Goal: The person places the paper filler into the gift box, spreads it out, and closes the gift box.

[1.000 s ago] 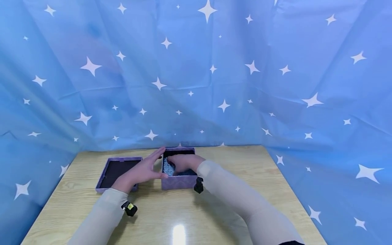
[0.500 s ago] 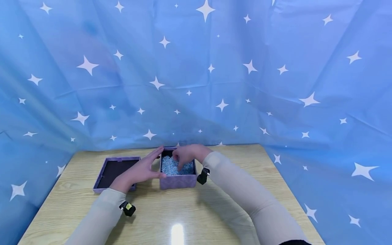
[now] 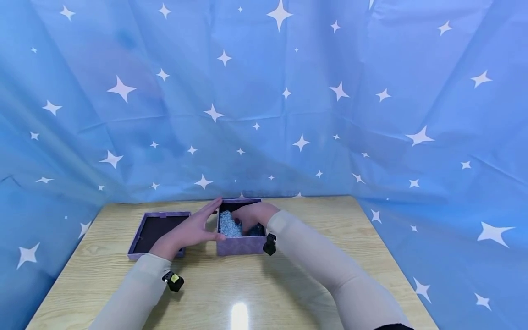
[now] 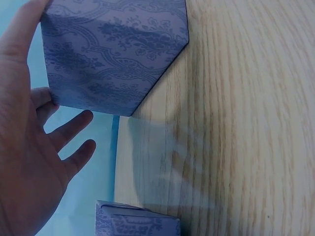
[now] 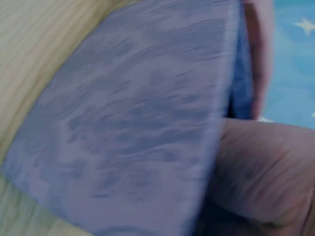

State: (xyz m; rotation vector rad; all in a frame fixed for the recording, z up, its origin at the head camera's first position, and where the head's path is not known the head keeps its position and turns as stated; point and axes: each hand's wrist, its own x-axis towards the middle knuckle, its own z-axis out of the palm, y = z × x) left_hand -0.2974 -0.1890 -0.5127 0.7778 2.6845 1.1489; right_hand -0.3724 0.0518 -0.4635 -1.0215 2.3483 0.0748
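A purple patterned box (image 3: 241, 247) with a black inside stands near the table's back edge. Loose light-blue crinkled filling (image 3: 229, 224) lies in it. My left hand (image 3: 191, 232) grips the box's left side, thumb at the front corner and index finger at the back corner. Its other fingers stick out free in the left wrist view. My right hand (image 3: 252, 216) reaches over the rim into the box, down at the filling on the right. Its fingertips are hidden there, so whether they hold anything does not show. The right wrist view shows the box's outer wall (image 5: 128, 128), blurred.
Left of the box lies a shallow purple lid (image 3: 138, 233), black inside face up, partly behind my left hand. The wooden table (image 3: 218, 293) ends at a blue star-printed curtain (image 3: 255, 101) behind and at both sides.
My right hand dug in the filling, lifted a little with curled fingers, then went back down into the box. The filling's surface has shifted. My left hand stays on the box.
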